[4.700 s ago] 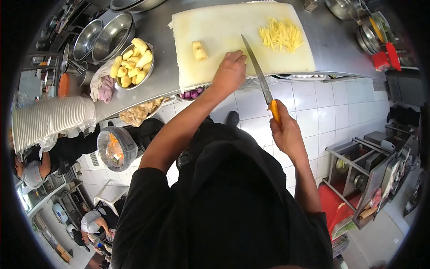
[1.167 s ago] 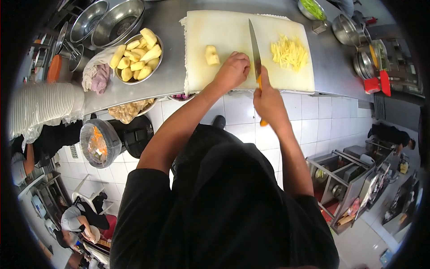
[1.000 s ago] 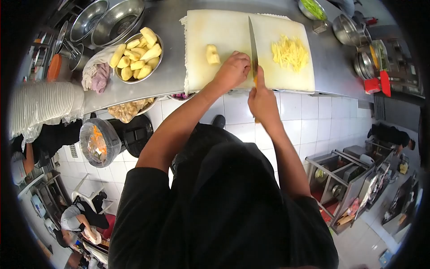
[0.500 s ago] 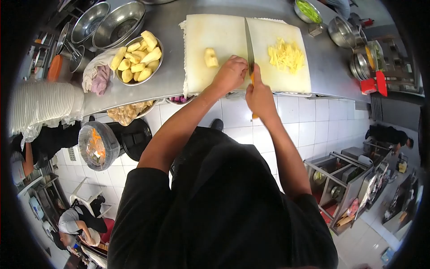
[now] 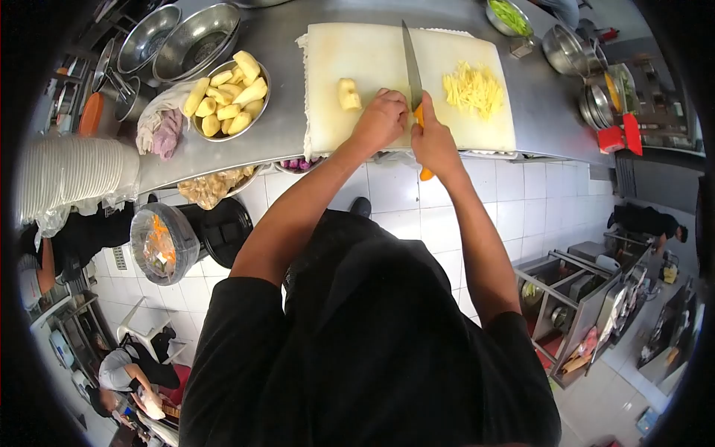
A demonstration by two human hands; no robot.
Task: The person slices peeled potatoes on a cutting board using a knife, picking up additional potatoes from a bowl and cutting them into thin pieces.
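Observation:
My right hand (image 5: 436,143) grips the orange handle of a long kitchen knife (image 5: 411,63). Its blade points away from me over the white cutting board (image 5: 328,48). Just left of the blade, my left hand (image 5: 380,118) rests on the board with fingers curled and pressed together; whatever lies under them is hidden. A peeled, pale yellow vegetable piece (image 5: 348,94), perhaps potato, sits left of that hand. On the right half of the board is a pile of thin yellow strips (image 5: 474,91).
A metal bowl of peeled yellow pieces (image 5: 232,97) stands left of the board, beside a crumpled cloth (image 5: 165,123) and metal colanders (image 5: 197,45). A bowl of cut greens (image 5: 511,18) is at the far right. Below the counter stands a lined bin (image 5: 164,242).
The knife has angled, its tip shifting slightly left and more of the orange handle showing. My right hand has turned a little. My left hand stays almost in place.

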